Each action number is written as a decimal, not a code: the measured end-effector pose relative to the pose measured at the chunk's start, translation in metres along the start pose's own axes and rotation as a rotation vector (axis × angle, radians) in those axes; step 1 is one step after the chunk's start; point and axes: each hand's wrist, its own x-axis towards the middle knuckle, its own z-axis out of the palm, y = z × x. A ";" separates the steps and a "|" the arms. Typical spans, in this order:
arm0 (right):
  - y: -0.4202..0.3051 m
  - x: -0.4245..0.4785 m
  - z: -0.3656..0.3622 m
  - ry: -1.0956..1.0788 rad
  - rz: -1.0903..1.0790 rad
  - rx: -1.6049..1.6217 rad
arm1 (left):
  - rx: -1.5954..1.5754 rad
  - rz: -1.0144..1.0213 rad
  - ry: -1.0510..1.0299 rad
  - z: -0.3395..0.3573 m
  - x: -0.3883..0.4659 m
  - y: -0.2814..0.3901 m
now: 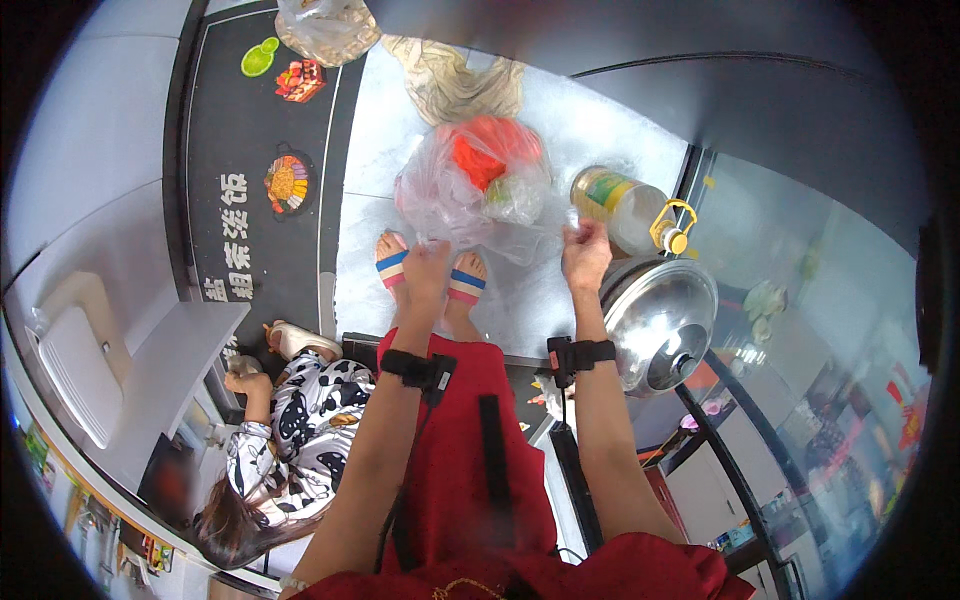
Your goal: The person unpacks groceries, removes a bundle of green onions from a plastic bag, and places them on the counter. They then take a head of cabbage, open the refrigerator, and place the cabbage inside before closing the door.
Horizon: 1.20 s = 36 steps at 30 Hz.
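A translucent plastic bag point(442, 187) sits on the tiled floor in front of my feet. Inside it show an orange-red bag point(480, 161) and something pale green in thin plastic point(516, 196). My left hand point(427, 266), slightly blurred, grips the bag's near edge above my sandals. At the right end of the bag's stretched rim, my right hand point(587, 251) pinches the film between thumb and fingers. Just beyond my right hand lies a large clear plastic oil bottle point(630, 210) with a yellow handle and cap.
A domed metal lid point(660, 322) stands right of my right forearm. A crumpled beige cloth point(465, 79) and another filled plastic bag point(328, 30) lie farther off. A person in a cow-print outfit point(319, 412) crouches at left beside a dark printed mat point(262, 127). Glass doors point(795, 300) border the right.
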 end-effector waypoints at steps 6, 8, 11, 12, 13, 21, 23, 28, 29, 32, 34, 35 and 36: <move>0.037 0.015 0.006 0.187 0.158 0.077 | -0.647 -0.100 -0.038 -0.021 -0.013 -0.006; -0.019 0.006 -0.006 0.335 -0.059 -0.014 | -0.609 -0.060 -0.127 -0.030 -0.013 -0.024; -0.062 -0.018 0.000 0.021 -0.265 0.188 | -0.522 -0.057 -0.198 -0.031 -0.011 -0.030; -0.069 -0.024 0.011 -0.237 -0.184 0.132 | -0.485 -0.063 -0.212 -0.030 -0.011 -0.029; -0.070 -0.029 0.021 -0.496 -0.098 0.074 | -0.476 -0.061 -0.241 -0.030 -0.011 -0.025; 0.001 0.005 0.113 -0.500 -0.249 -0.421 | -0.449 0.002 -0.289 -0.047 -0.002 -0.030; -0.012 0.010 0.108 -0.600 -0.181 -0.570 | -0.446 -0.004 -0.256 -0.048 -0.004 -0.031; 0.001 0.021 0.116 -0.750 -0.002 -0.852 | -0.404 0.058 -0.209 -0.047 -0.003 -0.039; 0.013 0.019 0.121 -0.714 0.009 -0.850 | -0.386 0.079 -0.196 -0.045 -0.006 -0.035; 0.051 0.012 0.130 -0.588 0.008 -0.721 | -0.321 0.171 -0.185 -0.045 -0.010 -0.028; 0.067 0.009 0.123 -0.474 -0.047 -0.483 | -0.290 0.205 -0.177 -0.044 -0.009 -0.030; 0.073 0.005 0.120 -0.382 -0.172 -0.566 | -0.279 0.205 -0.173 -0.043 -0.007 -0.035; 0.073 0.001 0.117 -0.289 -0.300 -0.646 | -0.269 0.204 -0.164 -0.044 -0.007 -0.034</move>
